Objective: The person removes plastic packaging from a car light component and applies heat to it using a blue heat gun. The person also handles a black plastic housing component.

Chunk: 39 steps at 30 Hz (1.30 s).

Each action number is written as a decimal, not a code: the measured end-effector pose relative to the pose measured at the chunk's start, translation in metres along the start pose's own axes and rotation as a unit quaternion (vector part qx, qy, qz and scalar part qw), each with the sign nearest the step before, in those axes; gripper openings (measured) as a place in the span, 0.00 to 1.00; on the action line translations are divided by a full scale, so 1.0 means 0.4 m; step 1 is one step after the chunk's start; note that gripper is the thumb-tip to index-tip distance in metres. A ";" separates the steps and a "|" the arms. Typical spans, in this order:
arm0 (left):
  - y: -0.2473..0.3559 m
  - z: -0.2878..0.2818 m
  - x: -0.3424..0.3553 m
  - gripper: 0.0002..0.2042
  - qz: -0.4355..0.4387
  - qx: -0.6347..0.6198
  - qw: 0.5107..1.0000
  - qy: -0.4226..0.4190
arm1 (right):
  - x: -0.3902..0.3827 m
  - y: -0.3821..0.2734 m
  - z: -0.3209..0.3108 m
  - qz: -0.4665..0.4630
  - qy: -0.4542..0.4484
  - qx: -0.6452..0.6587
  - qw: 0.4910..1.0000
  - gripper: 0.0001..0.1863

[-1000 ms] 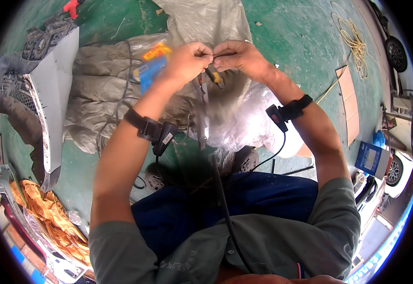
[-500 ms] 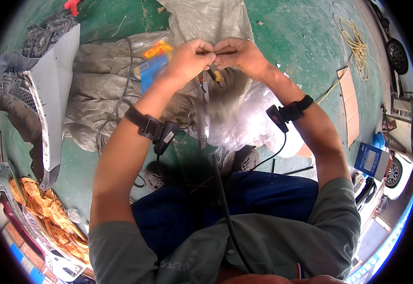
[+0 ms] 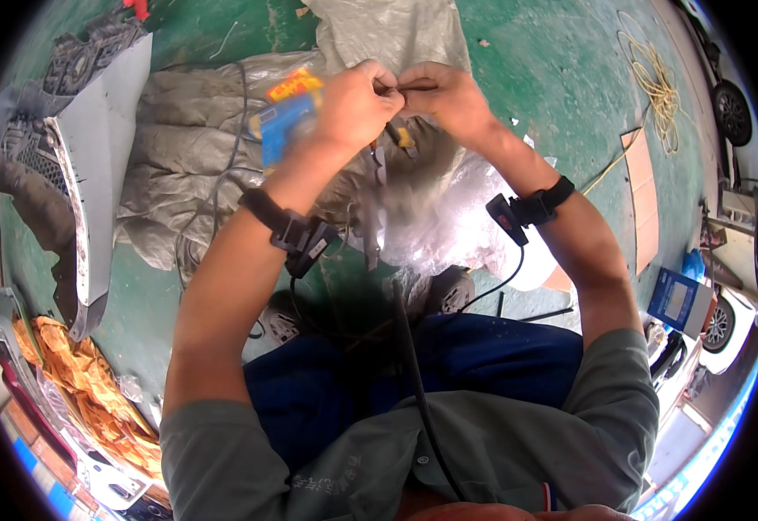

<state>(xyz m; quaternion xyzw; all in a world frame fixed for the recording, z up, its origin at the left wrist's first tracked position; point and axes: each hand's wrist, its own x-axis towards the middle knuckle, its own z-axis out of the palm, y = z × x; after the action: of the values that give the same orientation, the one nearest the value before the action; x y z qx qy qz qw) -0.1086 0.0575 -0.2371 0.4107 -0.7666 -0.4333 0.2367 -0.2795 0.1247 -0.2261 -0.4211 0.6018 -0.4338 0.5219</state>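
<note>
My left hand (image 3: pixel 354 102) and my right hand (image 3: pixel 450 100) meet above the grey-brown cloth cover (image 3: pixel 192 117). Thumbs and fingertips of both are pinched together. Whatever lies between them is small and dark, too hidden to name. Just below the fingers rests a tool with a yellow and black handle (image 3: pixel 402 136). A blue packet (image 3: pixel 285 130) and a yellow-orange packet (image 3: pixel 294 84) lie beside my left wrist. Beneath the hands runs a narrow, blurred greyish strip (image 3: pixel 371 226).
Clear plastic sheeting (image 3: pixel 448 221) spreads below my right forearm. At left stands a grey car body panel (image 3: pixel 105 165), with crumpled brown paper (image 3: pixel 83 391) nearer me. A yellow cord (image 3: pixel 652 78), a cardboard strip (image 3: pixel 642 200) and a blue box (image 3: pixel 678 300) lie on the right.
Both hands stay pinched together and have shifted slightly right. My left hand has turned a little, with its fingers curled more over the right fingertips.
</note>
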 end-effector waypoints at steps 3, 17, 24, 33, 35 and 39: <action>0.000 -0.008 0.003 0.08 0.008 -0.033 0.999 -0.003 | -0.001 -0.004 -0.002 -0.001 -0.015 0.050 0.999 0.14; -0.019 -0.063 0.021 0.04 0.017 -0.200 0.979 -0.045 | -0.009 -0.031 -0.036 0.058 -0.056 0.186 0.979 0.18; 0.011 -0.066 0.018 0.04 0.058 -0.184 0.979 -0.067 | -0.006 -0.034 -0.027 0.049 -0.070 0.210 0.974 0.18; 0.028 -0.064 0.008 0.06 0.085 -0.179 0.977 -0.074 | -0.012 -0.042 -0.032 0.037 -0.070 0.178 0.981 0.14; 0.032 -0.064 0.007 0.07 0.085 -0.192 0.975 -0.068 | -0.013 -0.047 -0.030 0.031 -0.064 0.192 0.979 0.13; 0.045 -0.066 0.002 0.08 0.086 -0.197 0.975 -0.056 | -0.014 -0.049 -0.036 0.016 -0.069 0.201 0.977 0.13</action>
<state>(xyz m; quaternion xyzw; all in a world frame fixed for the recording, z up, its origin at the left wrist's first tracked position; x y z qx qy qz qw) -0.0978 0.0495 -0.2080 0.2634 -0.7107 -0.5761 0.3061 -0.2922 0.1259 -0.2049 -0.3272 0.4716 -0.5076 0.6426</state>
